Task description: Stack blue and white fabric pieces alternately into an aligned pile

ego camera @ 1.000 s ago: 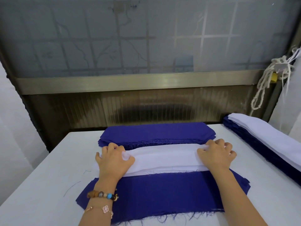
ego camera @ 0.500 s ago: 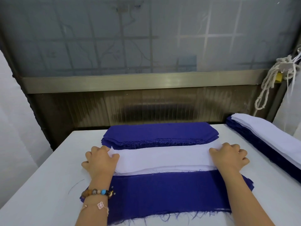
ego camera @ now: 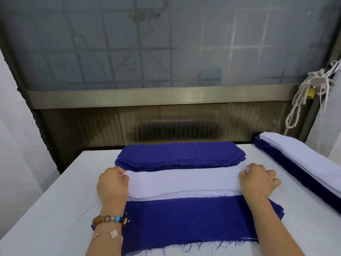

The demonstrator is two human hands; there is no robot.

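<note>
A stack of white fabric pieces [ego camera: 184, 182] lies across the middle of the table. My left hand [ego camera: 112, 183] pinches the left end of the top white piece, whose corner lifts slightly. My right hand [ego camera: 258, 180] pinches its right end. In front of the white stack a blue fabric piece [ego camera: 188, 222] lies flat under my forearms, with a frayed near edge. Behind the white stack sits a pile of blue fabric pieces [ego camera: 180, 156].
A long pile of blue and white fabric [ego camera: 302, 163] runs along the right side of the white table [ego camera: 46, 218]. A metal-framed window wall stands right behind the table. A knotted rope [ego camera: 302, 100] hangs at the right.
Both hands slid outward from the white stack's top to its two ends and now pinch the top piece's ends. The camera view shifted slightly.
</note>
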